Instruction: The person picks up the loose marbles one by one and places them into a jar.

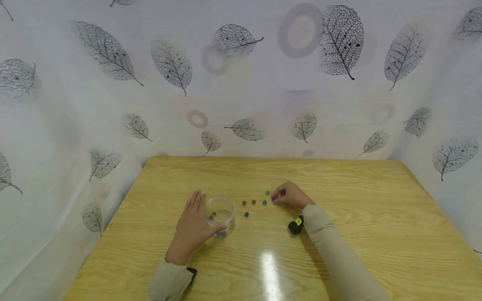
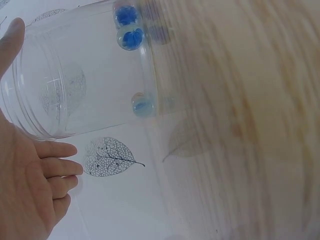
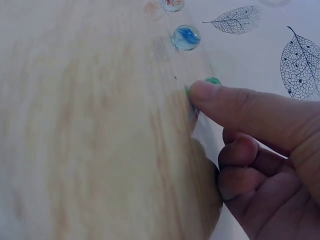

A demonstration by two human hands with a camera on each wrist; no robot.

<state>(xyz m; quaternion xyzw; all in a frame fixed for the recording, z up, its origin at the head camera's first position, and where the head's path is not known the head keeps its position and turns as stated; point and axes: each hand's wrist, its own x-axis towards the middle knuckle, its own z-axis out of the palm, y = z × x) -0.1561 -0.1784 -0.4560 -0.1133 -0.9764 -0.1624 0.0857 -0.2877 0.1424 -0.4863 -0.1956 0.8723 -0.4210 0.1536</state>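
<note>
A clear round jar [image 1: 229,223] stands upright on the table with several glass marbles at its bottom, among them blue ones [image 2: 132,38] and a pale blue one [image 2: 143,105]. Around its near left side my left hand [image 1: 193,223] is spread, fingers straight and thumb stretched across the front near the rim. My right hand [image 1: 293,195] is low at the table, thumb and fingertips pinching a blue marble [image 1: 273,199]; in the right wrist view the thumb mostly hides it. Close to those fingertips lie a green marble [image 1: 267,192] and another blue marble [image 1: 265,202].
Between jar and right hand lie a red-orange marble [image 1: 244,202], a brown marble [image 1: 254,202] and a dark blue marble [image 1: 246,214]. The wooden table [image 1: 357,259] meets a leaf-print cloth backdrop [image 1: 263,92] at the back and sides. A black wrist camera [image 1: 296,225] sits by the right cuff.
</note>
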